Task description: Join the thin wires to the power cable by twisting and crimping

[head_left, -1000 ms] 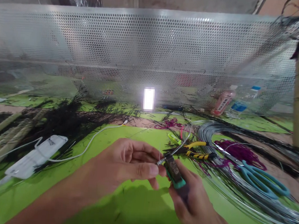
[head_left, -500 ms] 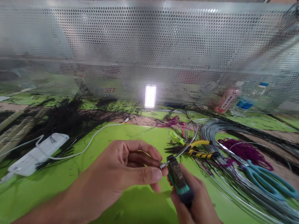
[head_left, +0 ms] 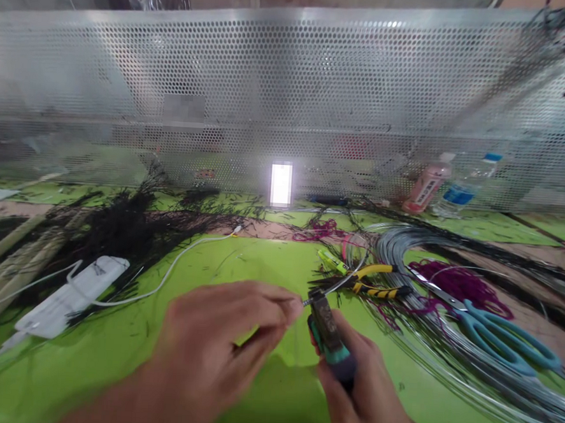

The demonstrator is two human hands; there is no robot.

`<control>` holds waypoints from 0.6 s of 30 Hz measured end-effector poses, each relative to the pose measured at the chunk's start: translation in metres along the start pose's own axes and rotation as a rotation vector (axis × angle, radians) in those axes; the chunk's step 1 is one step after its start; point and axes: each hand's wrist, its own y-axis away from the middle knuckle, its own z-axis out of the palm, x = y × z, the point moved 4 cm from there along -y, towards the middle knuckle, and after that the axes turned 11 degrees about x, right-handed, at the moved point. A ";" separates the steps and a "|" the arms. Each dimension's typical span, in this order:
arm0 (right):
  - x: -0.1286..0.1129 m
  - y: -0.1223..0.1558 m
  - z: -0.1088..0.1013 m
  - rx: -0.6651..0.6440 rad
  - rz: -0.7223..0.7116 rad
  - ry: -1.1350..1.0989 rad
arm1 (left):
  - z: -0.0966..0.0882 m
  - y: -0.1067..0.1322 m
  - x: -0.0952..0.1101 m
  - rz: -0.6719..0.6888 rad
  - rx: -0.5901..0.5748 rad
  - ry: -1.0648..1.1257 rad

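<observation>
My right hand (head_left: 370, 383) is closed around pliers (head_left: 327, 326) with teal-and-dark handles and a rusty, dark head. A thin silvery wire (head_left: 343, 280) runs from the plier head up to the right in a curve. My left hand (head_left: 222, 335), blurred by motion, pinches at the short coiled wire end just left of the jaws; its fingertips hide the tip. Beyond the plier head lie yellow-and-black long-nose pliers (head_left: 379, 270) and a lime-green cutter-like tool (head_left: 332, 261).
To the right sit a large coil of wire (head_left: 389, 247), blue-handled scissors (head_left: 504, 343) and purple yarn (head_left: 479, 287). At left are a white power strip (head_left: 73, 297), black fibres (head_left: 123, 233) and poles (head_left: 15, 265). Two bottles (head_left: 427, 185) stand before a perforated metal panel (head_left: 252, 75).
My left hand has turned over at the wire end, its fingers now drawn together with the back of the hand uppermost. The pliers have shifted slightly left.
</observation>
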 end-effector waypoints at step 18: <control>-0.004 -0.001 -0.002 0.027 -0.040 -0.041 | 0.017 -0.014 -0.027 -0.947 -0.693 0.555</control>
